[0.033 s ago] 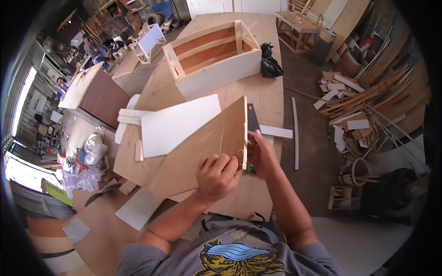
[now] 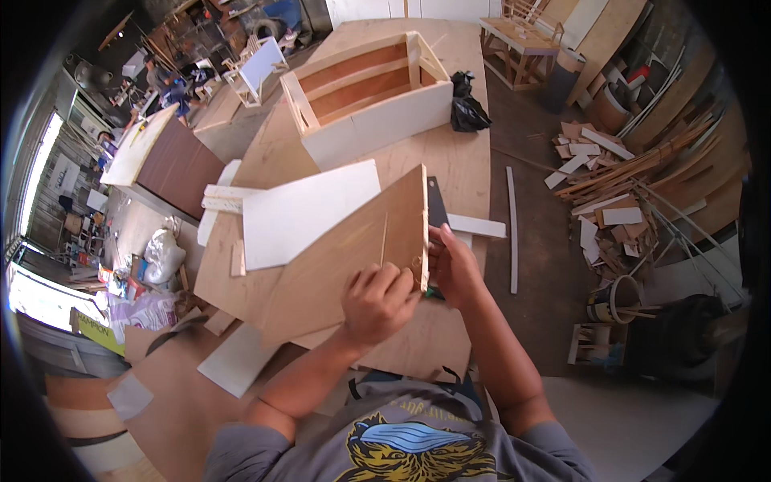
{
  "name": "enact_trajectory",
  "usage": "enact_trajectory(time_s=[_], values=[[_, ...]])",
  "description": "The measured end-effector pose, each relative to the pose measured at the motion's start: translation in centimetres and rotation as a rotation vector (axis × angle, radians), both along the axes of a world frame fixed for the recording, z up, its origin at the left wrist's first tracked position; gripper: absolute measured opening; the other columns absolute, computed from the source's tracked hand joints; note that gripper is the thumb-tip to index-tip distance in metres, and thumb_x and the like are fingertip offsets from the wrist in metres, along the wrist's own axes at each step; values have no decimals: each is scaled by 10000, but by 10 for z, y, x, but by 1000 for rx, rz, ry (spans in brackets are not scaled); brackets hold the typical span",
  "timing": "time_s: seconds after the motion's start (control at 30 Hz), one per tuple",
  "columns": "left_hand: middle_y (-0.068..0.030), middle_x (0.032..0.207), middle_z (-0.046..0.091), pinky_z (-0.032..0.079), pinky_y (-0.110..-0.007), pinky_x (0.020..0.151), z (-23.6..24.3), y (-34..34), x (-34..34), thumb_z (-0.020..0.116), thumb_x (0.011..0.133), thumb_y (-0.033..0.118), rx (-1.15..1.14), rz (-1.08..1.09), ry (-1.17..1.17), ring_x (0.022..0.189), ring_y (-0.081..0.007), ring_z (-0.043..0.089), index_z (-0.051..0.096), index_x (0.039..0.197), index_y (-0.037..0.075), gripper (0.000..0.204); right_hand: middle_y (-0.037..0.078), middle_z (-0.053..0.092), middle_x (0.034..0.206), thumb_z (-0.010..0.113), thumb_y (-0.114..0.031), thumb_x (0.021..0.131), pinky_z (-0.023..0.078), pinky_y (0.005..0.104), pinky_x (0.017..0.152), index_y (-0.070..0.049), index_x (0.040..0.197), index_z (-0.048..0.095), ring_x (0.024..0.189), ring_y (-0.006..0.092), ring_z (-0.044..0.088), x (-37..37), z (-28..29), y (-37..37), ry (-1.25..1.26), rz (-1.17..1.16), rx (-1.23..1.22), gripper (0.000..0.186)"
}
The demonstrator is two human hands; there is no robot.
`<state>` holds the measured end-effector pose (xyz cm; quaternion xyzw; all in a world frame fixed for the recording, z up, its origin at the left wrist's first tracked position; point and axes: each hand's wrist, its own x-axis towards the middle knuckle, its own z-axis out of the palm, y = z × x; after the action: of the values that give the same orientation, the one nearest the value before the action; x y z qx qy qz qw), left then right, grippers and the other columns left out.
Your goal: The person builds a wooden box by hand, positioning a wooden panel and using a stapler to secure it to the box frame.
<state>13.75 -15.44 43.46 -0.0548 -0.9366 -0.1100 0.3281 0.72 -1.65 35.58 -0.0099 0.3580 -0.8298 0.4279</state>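
A brown plywood panel [image 2: 345,249] is tilted up over the workbench, its pale raw edge facing right. My right hand [image 2: 456,269] grips that edge, with some fingers hidden behind it. Against the panel's face, close to the same edge, my left hand [image 2: 377,297] is closed with curled fingers. What those fingers pinch, if anything, I cannot make out. Small curled shavings or splinters show beside them, and a thin pale line runs along the face above. Behind the panel lies a dark saw-like blade [image 2: 436,201] with a hole near its tip; a bit of green shows below.
On the workbench [image 2: 393,353] lie a white board [image 2: 309,213] and a white strip [image 2: 478,226]. Farther back stand an open wooden frame box [image 2: 377,120] and a black plastic bag [image 2: 468,112]. Offcuts [image 2: 594,149] are heaped on the right floor, near a bucket [image 2: 614,297].
The whole scene has shifted slightly up and left in the view. Both hands keep the same places on the panel.
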Motion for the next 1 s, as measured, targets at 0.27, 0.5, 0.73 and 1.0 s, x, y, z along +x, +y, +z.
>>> enact_trajectory(time_s=[0.27, 0.5, 0.73, 1.0], values=[[-14, 801, 680, 516, -374, 656, 25, 3, -24, 922, 680, 223, 67, -163, -217, 706, -243, 660, 804, 886, 134, 253, 171, 653, 1321, 871, -240, 798, 486, 469, 1030, -115, 1359, 624, 1189, 369, 632, -15, 27, 59, 1793, -270, 722, 626], [-71, 920, 728, 544, -414, 818, 20, -8, -38, 944, 675, 210, 306, -97, -163, 899, -281, 694, 766, 1061, 86, 443, 165, 608, 695, 814, -324, 898, 476, 454, 563, -39, 846, 592, 612, 387, 610, 6, -12, 56, 1486, -150, 590, 365], [-145, 1439, 585, 423, -476, 1155, -20, -79, -45, 806, 803, 614, 169, 189, -164, 1380, -346, 508, 602, 1410, 79, 834, 41, 531, 678, 733, -234, 1004, 421, 318, 582, 2, 925, 618, 641, 126, 464, -7, -39, 74, 1141, -270, 518, 274], [-264, 1491, 506, 392, -496, 1162, -138, -109, -13, 723, 943, 572, 792, 551, -35, 1422, -421, 455, 447, 1510, 5, 848, -65, 599, 910, 605, -239, 1089, 429, 244, 726, 6, 1128, 661, 822, 47, 509, -16, -58, 122, 871, -296, 491, 254]])
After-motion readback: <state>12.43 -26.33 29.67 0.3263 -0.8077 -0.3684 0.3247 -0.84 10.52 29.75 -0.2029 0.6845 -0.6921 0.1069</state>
